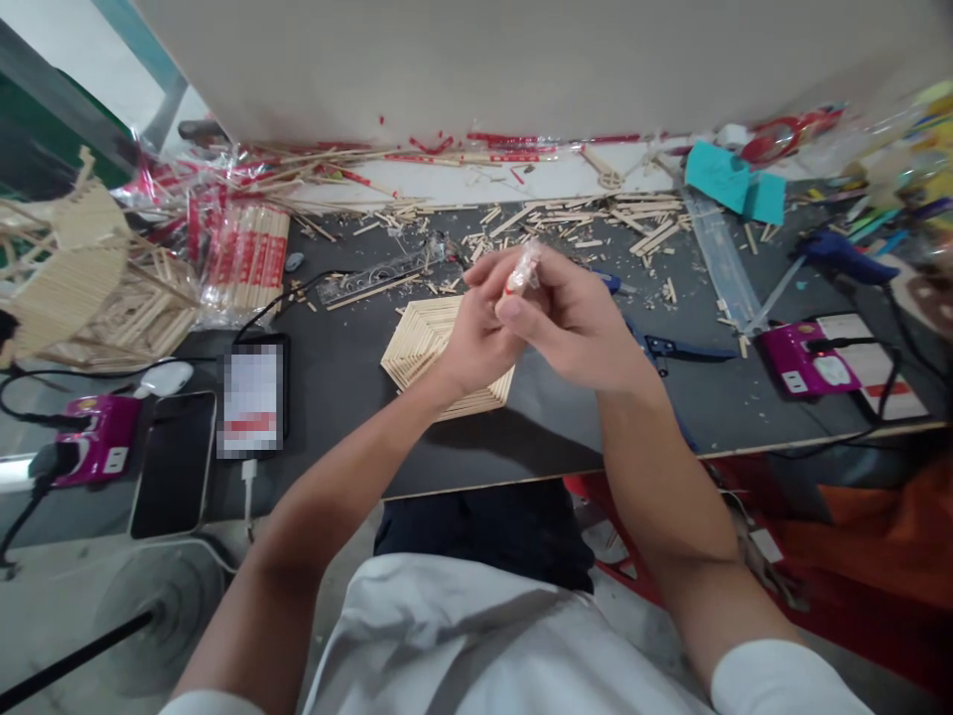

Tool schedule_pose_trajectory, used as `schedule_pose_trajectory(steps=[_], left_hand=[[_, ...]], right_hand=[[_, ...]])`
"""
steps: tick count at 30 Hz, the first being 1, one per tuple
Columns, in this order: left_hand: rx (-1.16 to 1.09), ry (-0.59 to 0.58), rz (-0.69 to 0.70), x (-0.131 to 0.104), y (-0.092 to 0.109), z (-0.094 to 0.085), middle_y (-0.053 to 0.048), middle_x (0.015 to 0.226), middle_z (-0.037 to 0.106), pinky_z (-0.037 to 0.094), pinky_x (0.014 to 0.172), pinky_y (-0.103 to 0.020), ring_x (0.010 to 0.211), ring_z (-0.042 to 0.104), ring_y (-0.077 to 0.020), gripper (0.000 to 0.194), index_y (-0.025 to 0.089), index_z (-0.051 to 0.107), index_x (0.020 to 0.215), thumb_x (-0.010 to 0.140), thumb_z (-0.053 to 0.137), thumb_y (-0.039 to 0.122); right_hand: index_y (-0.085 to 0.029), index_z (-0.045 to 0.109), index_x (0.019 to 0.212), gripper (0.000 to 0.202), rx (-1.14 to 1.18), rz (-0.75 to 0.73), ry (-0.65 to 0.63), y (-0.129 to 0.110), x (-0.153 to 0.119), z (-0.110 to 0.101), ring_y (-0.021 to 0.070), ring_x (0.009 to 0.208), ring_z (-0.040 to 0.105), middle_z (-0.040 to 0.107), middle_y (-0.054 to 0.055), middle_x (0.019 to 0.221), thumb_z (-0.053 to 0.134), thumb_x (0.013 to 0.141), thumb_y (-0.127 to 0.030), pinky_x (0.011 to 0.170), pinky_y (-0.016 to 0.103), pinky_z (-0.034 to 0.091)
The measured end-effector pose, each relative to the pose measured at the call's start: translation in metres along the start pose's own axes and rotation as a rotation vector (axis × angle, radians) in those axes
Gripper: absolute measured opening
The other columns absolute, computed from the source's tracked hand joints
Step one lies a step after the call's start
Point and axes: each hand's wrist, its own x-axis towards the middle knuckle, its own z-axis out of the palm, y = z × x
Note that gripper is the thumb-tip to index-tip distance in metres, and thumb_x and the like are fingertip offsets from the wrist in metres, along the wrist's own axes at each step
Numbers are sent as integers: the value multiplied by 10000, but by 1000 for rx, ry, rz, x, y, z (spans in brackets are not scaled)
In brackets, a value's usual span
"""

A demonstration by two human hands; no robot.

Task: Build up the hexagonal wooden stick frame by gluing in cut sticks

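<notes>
Both of my hands meet over the table, just above a hexagonal piece built of stacked wooden sticks. A crinkled clear plastic wrapper with a bit of red on it pokes up between them. My right hand is closed on this wrapper, its thumb pressed along it. My left hand is also closed, its fingers curled against the right hand at the wrapper. Whether sticks are inside the wrapper is hidden by the fingers. The left wrist and forearm cover part of the hexagon.
Packs of wrapped chopsticks lie left, beside a large wooden-stick structure. Two phones and a purple power adapter are near. Stick offcuts litter the back. Rightward are pliers, a glue gun and another purple adapter.
</notes>
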Motion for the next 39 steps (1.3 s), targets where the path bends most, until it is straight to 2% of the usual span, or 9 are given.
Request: schedule_pose_trajectory(steps=[2, 5, 7, 9, 11, 13, 20, 31, 39], left_hand=[[93, -72, -46, -8, -3, -4, 34, 631, 412, 389, 544, -277, 589, 437, -127, 444, 222, 426, 717, 970, 564, 560], [390, -338, -89, -25, 2, -20, -21, 808, 610, 477, 668, -326, 722, 576, -181, 215, 201, 556, 886, 925, 667, 380], [606, -461, -51, -36, 9, -33, -84, 1042, 688, 504, 871, -403, 968, 641, -251, 180, 187, 605, 1035, 932, 673, 317], [736, -543, -53, -44, 13, -46, -117, 1166, 693, 478, 986, -453, 1110, 629, -293, 236, 172, 615, 1111, 948, 675, 331], [814, -611, -65, -50, 15, -54, -135, 1197, 690, 469, 1014, -470, 1146, 620, -311, 245, 154, 628, 1107, 963, 667, 349], [852, -654, -62, -52, 14, -58, -137, 1185, 694, 470, 1013, -467, 1141, 622, -306, 189, 152, 645, 1068, 983, 636, 320], [830, -612, -5, -55, 7, -55, -114, 1089, 720, 489, 983, -434, 1068, 646, -262, 140, 166, 667, 992, 1013, 547, 233], [830, -564, 42, -50, 18, -51, -90, 1028, 731, 498, 941, -402, 1022, 652, -246, 189, 173, 667, 960, 1026, 494, 213], [729, -514, 50, -43, 30, -48, -94, 973, 727, 499, 888, -379, 947, 654, -228, 202, 156, 672, 955, 1036, 508, 241]], right_hand=[[-251, 641, 876, 361, -8, -11, 55, 2, -1, 1, 215, 924, 669, 643, 31, 872, 724, 878, -602, 779, 395, 603], [-268, 562, 839, 361, 69, -112, 235, 5, -5, -5, 149, 669, 590, 534, -16, 709, 650, 939, -603, 615, 318, 536], [-265, 500, 773, 383, 139, -165, 378, 4, -9, -15, 100, 486, 428, 400, -55, 605, 647, 955, -567, 481, 273, 418], [-252, 427, 689, 462, 166, -185, 466, 2, -14, -26, 70, 390, 244, 267, -82, 534, 679, 939, -548, 387, 260, 256], [-247, 358, 629, 546, 168, -165, 471, 2, -19, -34, 62, 358, 150, 184, -94, 487, 699, 919, -560, 356, 270, 150], [-244, 314, 595, 591, 181, -123, 412, 7, -24, -34, 63, 339, 128, 160, -97, 452, 686, 927, -562, 343, 275, 122], [-247, 301, 554, 586, 230, -23, 269, 21, -31, -15, 65, 339, 130, 193, -94, 434, 667, 947, -481, 354, 275, 126], [-232, 247, 583, 615, 223, -41, 292, 29, -37, -14, 42, 342, 118, 169, -106, 444, 656, 959, -495, 354, 246, 127], [-235, 279, 598, 613, 188, 84, 262, 47, -37, -13, 49, 365, 170, 205, -99, 459, 659, 941, -573, 391, 260, 127]])
